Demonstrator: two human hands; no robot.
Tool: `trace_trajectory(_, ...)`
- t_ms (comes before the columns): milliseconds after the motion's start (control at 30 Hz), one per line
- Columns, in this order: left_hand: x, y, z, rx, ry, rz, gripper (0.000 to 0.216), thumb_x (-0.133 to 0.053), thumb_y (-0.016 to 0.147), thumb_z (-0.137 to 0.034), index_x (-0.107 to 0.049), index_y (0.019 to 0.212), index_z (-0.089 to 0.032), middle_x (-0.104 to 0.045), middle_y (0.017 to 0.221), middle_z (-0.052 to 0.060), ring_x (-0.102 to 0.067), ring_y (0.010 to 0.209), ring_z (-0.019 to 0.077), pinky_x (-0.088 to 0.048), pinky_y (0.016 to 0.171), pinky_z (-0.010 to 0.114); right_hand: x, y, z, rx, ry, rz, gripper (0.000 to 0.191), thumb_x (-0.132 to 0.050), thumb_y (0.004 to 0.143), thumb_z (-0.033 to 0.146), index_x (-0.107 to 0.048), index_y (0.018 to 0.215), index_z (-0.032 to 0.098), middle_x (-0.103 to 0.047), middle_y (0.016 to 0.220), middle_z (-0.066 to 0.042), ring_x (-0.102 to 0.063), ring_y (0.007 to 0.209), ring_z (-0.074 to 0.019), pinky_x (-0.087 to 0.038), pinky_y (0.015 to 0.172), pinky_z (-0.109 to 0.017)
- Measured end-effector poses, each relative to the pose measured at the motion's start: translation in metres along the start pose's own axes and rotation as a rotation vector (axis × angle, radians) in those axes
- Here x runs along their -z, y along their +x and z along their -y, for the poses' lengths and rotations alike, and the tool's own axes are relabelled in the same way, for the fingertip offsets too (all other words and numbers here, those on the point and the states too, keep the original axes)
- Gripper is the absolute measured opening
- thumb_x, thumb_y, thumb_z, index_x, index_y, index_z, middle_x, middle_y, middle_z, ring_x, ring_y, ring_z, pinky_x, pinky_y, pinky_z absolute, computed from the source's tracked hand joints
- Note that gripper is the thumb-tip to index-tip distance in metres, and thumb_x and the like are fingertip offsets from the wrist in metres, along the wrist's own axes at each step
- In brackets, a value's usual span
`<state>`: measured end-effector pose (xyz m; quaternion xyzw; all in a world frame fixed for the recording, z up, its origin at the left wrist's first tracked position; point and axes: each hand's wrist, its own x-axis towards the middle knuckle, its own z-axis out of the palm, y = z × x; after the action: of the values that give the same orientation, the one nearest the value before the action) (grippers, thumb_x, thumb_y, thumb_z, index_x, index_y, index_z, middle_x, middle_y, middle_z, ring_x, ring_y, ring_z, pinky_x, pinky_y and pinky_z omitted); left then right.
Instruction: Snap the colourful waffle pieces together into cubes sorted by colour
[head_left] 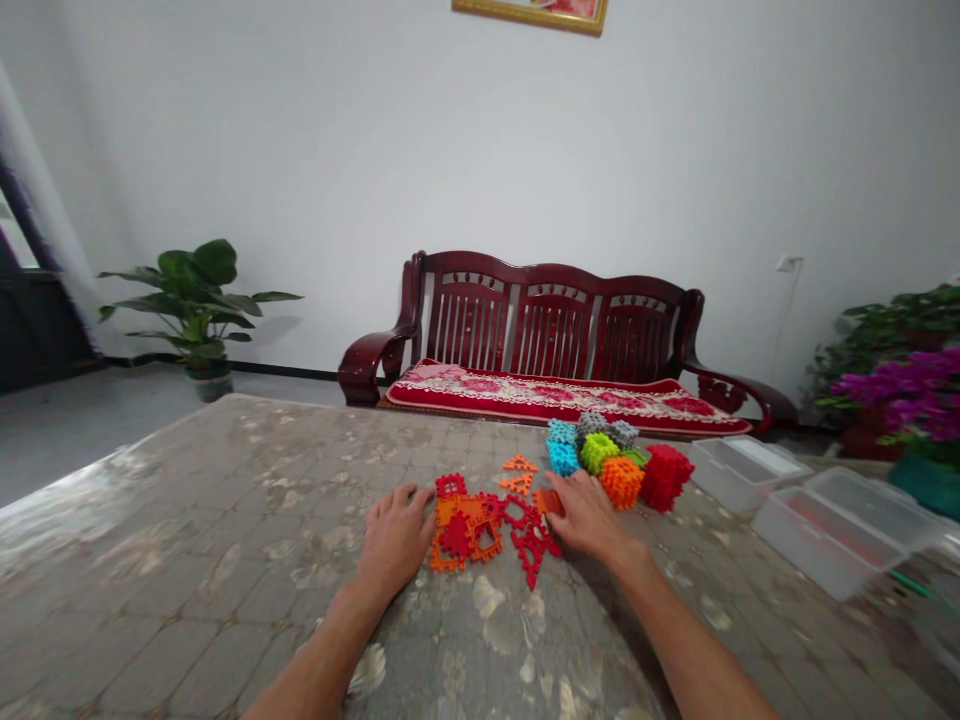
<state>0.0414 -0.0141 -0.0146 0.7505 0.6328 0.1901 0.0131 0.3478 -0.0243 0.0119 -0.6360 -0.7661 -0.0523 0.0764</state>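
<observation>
Flat plastic building tiles with toothed edges lie between my two hands. Red and orange tiles point(456, 535) overlap in a loose pile beside my left hand point(397, 535), which rests on the tablecloth with its fingers apart and nothing in it. My right hand point(589, 512) bends its fingers and thumb around an orange toothed tile point(545, 500), partly hidden by the hand. Just left of that hand, red tiles point(531, 545), some triangular, lie close together. Two orange triangular tiles point(517, 484) lie farther back.
Behind my right hand stand stacks of blue point(562, 458), green point(598, 453), grey, orange point(621, 483) and red tiles point(666, 478). Clear plastic boxes point(832, 530) sit at the right. A patterned cloth point(247, 520) covers the table; a wooden bench point(555, 330) stands beyond.
</observation>
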Motion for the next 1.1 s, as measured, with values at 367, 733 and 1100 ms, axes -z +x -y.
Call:
trace_trajectory(367, 0.004, 0.000, -0.003, 0.011, 0.015, 0.025, 0.041, -0.044, 0.093, -0.028, -0.062, 0.130, -0.025, -0.059, 0.134, 0.011, -0.054, 0.125, 0.0267, -0.038, 0.107, 0.044, 0.028, -0.010, -0.020, -0.138, 0.050, -0.164, 0.063, -0.061, 0.078, 0.029, -0.051, 0.139, 0.018, -0.068, 0.116, -0.010, -0.054, 0.109, -0.0274, -0.037, 0.096, -0.036)
trace_trajectory(733, 0.002, 0.000, -0.001, 0.012, 0.012, 0.016, 0.041, -0.044, 0.093, -0.027, -0.062, 0.129, -0.025, -0.059, 0.134, 0.011, -0.054, 0.124, 0.0260, -0.039, 0.106, 0.044, 0.017, -0.010, -0.037, -0.151, -0.070, -0.162, 0.056, -0.054, 0.077, 0.012, -0.059, 0.133, 0.018, -0.069, 0.119, -0.010, -0.054, 0.111, -0.0262, -0.035, 0.096, -0.034)
trace_trajectory(1100, 0.006, 0.000, -0.002, -0.002, -0.026, 0.030, 0.038, -0.044, 0.094, -0.031, -0.064, 0.126, -0.027, -0.061, 0.133, 0.009, -0.054, 0.125, 0.0257, -0.037, 0.107, 0.044, 0.014, -0.015, 0.006, -0.023, 0.219, -0.196, 0.029, -0.055, 0.083, 0.016, -0.071, 0.107, 0.023, -0.072, 0.111, -0.005, -0.058, 0.107, -0.0228, -0.041, 0.098, -0.035)
